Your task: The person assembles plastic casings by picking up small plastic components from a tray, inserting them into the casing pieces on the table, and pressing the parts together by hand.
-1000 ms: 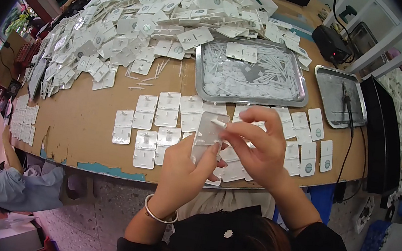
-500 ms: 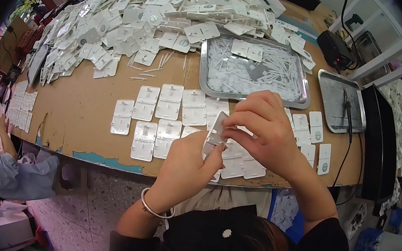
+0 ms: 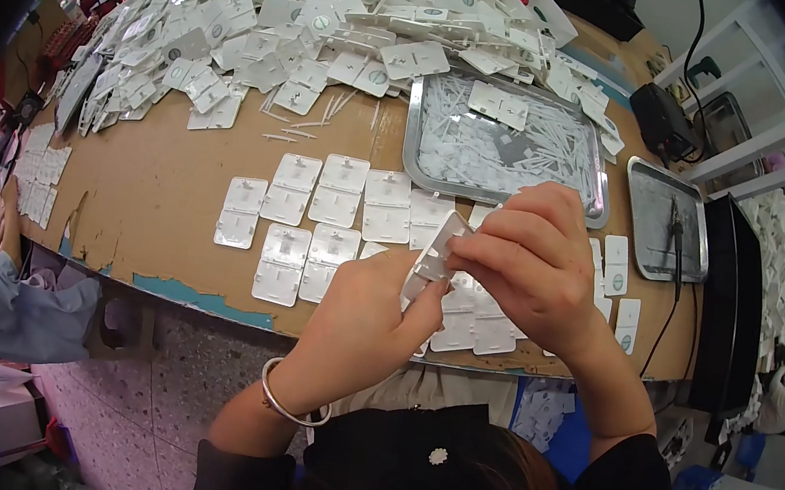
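Observation:
My left hand [image 3: 368, 306], with a bangle at the wrist, is wrapped round a white plastic plate [image 3: 433, 260] tilted on edge above the table's front edge. Against the plate's upper part, the fingers of my right hand [image 3: 526, 257] are pinched together; whatever lies between the fingertips is hidden. Rows of similar white plates [image 3: 281, 264] lie flat on the table on both sides of my hands. Beyond them stands a metal tray [image 3: 412, 140] holding thin white sticks and small clear pieces, with one white plate [image 3: 499, 106] on top.
A large heap of white plates [image 3: 274, 10] covers the table's far side. Loose sticks [image 3: 309, 124] lie before it. To the right are a smaller tray [image 3: 646, 217] with a corded tool, and a black box [image 3: 662, 121]. A co-worker [image 3: 23, 303] sits at the left.
The view has shifted. The held plate has tipped more onto its edge, and the white stick seen earlier at my right fingertips is now hidden as those fingers press against the plate.

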Tool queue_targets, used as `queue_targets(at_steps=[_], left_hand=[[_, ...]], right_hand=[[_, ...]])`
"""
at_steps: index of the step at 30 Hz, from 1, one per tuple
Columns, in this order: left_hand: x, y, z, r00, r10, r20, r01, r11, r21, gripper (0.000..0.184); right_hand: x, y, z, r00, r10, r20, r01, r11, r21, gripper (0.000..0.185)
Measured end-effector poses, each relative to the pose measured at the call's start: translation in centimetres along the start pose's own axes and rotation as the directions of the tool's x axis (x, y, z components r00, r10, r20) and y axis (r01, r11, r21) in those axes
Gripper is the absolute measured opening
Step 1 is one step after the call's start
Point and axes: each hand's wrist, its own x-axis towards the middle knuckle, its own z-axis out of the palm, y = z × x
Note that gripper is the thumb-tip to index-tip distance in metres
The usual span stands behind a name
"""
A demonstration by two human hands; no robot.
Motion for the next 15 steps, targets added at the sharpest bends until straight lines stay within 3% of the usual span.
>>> queue_targets(at_steps=[6,11,15], left_hand=[[-0.1,-0.4,0.1,0.978,0.204,-0.044,-0.192,0.962,0.194,0.015],[-0.2,-0.8,0.4,0.978,0.206,-0.03,-0.193,0.952,0.236,0.015],[-0.1,-1.6,0.5,0.982,0.19,-0.009,-0.183,0.957,0.224,0.016]], right_hand=[[1.0,-0.4,-0.5,0.988,0.015,0.151,-0.02,0.999,0.031,0.027],[0.8,0.0,-0.2,0.958,0.022,0.287,-0.05,0.995,0.092,0.027],[0.1,0.0,0.3,0.954,0.004,0.301,-0.03,0.996,0.08,0.02]])
